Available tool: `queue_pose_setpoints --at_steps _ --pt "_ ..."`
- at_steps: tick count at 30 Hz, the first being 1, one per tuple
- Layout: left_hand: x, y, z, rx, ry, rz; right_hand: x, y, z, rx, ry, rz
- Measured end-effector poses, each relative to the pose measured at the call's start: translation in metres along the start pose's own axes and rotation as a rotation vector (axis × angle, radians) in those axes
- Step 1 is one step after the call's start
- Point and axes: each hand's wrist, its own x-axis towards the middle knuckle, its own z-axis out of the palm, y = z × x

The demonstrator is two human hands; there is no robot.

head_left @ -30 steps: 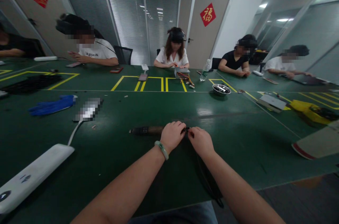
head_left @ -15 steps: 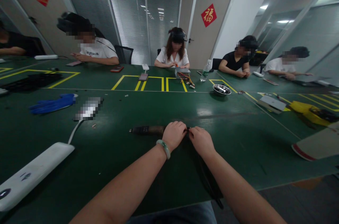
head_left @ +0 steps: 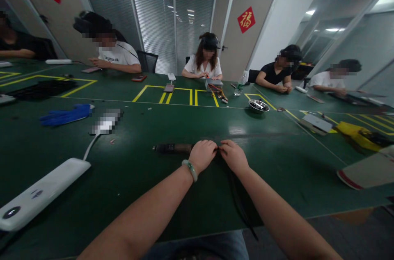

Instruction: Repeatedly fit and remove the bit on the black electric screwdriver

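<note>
My left hand (head_left: 202, 154), with a pale green bangle on the wrist, is closed around the right end of a dark rod-like tool (head_left: 172, 147) lying on the green table (head_left: 277, 161). My right hand (head_left: 234, 155) is closed too, its fingertips pinched against the left hand's, gripping something small and dark that I cannot make out. A black cable (head_left: 238, 200) trails from under my hands toward the table's near edge.
A white power strip (head_left: 43, 194) with its cord lies at the near left, a blue glove (head_left: 66, 115) beyond it. A metal bowl (head_left: 258, 106), a water bottle (head_left: 240, 83) and a yellow object (head_left: 358, 135) sit farther out. Several people sit at work around the far side.
Both hands stay pinched together at the tool's end. The view has shifted slightly, so everything sits a little higher and to the right.
</note>
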Motion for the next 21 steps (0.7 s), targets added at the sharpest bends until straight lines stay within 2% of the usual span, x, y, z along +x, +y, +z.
queue_pose_setpoints --at_steps 9,16,21 --pt "-0.013 0.002 -0.017 -0.119 0.136 0.145 0.011 0.008 0.004 0.1 -0.066 -0.025" --pt "-0.019 0.006 -0.033 -0.177 0.032 0.215 0.018 0.01 0.001 0.118 -0.084 -0.019" --pt "-0.022 0.002 -0.037 -0.198 -0.04 0.224 0.014 0.039 -0.012 0.092 -0.043 0.109"
